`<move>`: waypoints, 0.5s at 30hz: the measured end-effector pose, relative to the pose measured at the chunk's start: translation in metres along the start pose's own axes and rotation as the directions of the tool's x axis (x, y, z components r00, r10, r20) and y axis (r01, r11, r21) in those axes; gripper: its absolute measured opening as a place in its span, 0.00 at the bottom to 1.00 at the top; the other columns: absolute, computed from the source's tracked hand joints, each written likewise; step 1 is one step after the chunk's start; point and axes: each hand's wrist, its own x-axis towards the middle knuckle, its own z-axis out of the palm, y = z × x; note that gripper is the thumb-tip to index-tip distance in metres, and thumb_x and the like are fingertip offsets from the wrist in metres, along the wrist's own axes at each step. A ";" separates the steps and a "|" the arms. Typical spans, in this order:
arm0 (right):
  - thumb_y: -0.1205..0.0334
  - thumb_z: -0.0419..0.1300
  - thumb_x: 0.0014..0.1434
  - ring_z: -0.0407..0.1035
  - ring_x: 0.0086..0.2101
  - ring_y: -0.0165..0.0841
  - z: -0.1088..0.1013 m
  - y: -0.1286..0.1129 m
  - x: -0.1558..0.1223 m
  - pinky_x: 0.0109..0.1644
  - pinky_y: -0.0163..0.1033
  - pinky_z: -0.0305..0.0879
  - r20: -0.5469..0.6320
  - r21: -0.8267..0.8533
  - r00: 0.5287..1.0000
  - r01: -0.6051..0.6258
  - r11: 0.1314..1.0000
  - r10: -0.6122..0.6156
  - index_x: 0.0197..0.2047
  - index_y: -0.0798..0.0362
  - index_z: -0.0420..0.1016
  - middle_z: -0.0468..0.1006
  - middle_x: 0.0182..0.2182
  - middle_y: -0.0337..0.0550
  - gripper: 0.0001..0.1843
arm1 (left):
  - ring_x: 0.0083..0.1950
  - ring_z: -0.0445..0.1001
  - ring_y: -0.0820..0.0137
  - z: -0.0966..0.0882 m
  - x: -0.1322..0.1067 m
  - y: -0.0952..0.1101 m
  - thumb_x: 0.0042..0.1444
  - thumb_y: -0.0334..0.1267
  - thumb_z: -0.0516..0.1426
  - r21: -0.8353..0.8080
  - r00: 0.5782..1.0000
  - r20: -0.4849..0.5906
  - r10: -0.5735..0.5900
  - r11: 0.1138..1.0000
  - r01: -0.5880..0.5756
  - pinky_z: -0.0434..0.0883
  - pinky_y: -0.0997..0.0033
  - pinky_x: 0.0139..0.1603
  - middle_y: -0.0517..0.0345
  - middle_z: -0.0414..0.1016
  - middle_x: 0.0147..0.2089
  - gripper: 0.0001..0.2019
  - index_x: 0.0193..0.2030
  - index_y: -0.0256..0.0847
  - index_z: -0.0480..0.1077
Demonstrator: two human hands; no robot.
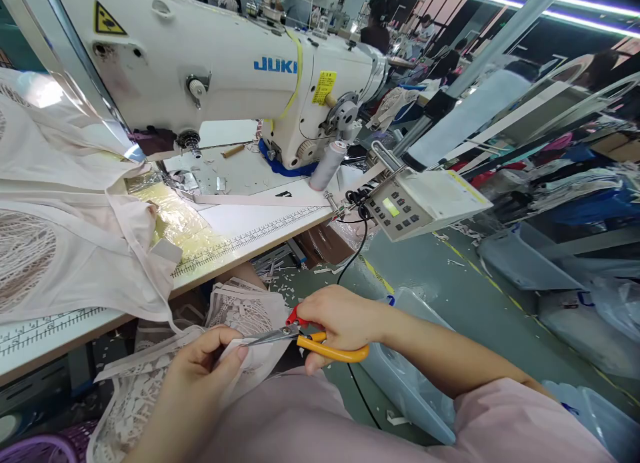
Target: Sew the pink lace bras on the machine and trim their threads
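Observation:
In my right hand is a pair of scissors with one orange and one red handle. Its blades point left and reach the edge of a pale pink lace garment piece. My left hand pinches that fabric between thumb and fingers, close to the blade tips. The lace hangs down over my lap. Whether the blades are cutting cloth or thread is too small to tell.
A white sewing machine stands on the table, whose edge carries a printed ruler. White garments lie at left. A thread cone and control box sit right. Below are a blue plastic bin and purple basket.

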 end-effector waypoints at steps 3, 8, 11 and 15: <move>0.44 0.60 0.53 0.54 0.22 0.27 0.000 -0.001 -0.001 0.25 0.32 0.44 0.001 -0.016 1.000 -0.010 1.000 0.010 0.25 0.52 0.60 0.65 0.22 0.35 0.21 | 0.28 0.69 0.71 -0.002 0.002 -0.002 0.44 0.43 0.62 0.011 1.000 -0.005 0.009 1.000 -0.009 0.67 0.78 0.28 0.62 0.71 0.25 0.07 0.23 0.43 0.74; 0.52 0.63 0.51 0.51 0.21 0.26 -0.002 -0.005 -0.001 0.24 0.32 0.44 0.030 -0.017 0.999 -0.044 0.999 0.044 0.23 0.52 0.58 0.64 0.21 0.34 0.19 | 0.29 0.68 0.71 -0.002 -0.001 -0.002 0.45 0.42 0.62 0.011 1.000 0.016 -0.012 1.000 0.012 0.67 0.78 0.29 0.61 0.71 0.25 0.07 0.23 0.43 0.74; 0.58 0.62 0.52 0.49 0.21 0.26 -0.003 -0.006 -0.002 0.24 0.32 0.44 0.046 -0.012 0.997 -0.054 0.998 0.054 0.22 0.52 0.54 0.61 0.20 0.33 0.19 | 0.29 0.69 0.71 -0.001 -0.001 -0.003 0.45 0.42 0.62 -0.017 0.999 -0.016 -0.029 0.999 0.029 0.67 0.78 0.28 0.61 0.71 0.25 0.07 0.24 0.43 0.74; 0.60 0.61 0.53 0.48 0.21 0.26 -0.003 -0.002 -0.003 0.25 0.32 0.45 0.028 0.054 0.999 -0.039 0.998 0.037 0.22 0.52 0.50 0.58 0.19 0.33 0.20 | 0.28 0.68 0.71 -0.003 0.000 -0.006 0.45 0.43 0.62 -0.009 0.999 0.019 -0.033 0.999 0.033 0.67 0.78 0.27 0.61 0.71 0.25 0.08 0.23 0.42 0.73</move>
